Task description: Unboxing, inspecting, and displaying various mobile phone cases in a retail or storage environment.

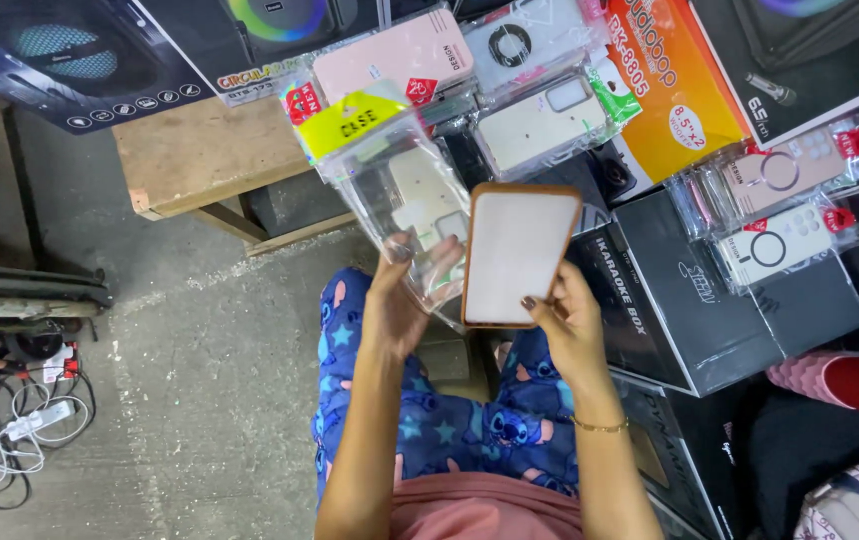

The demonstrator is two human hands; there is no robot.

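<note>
A grey concrete floor (180, 330) is shown at left, a wooden bench (200, 150) at upper left, boxed goods at right. At frame centre, a clear plastic sleeve (405, 215) is pinched by the left hand (400, 305); just beside it, a brown-rimmed phone case (518, 255) is gripped at its lower edge by the right hand (570, 325).
</note>
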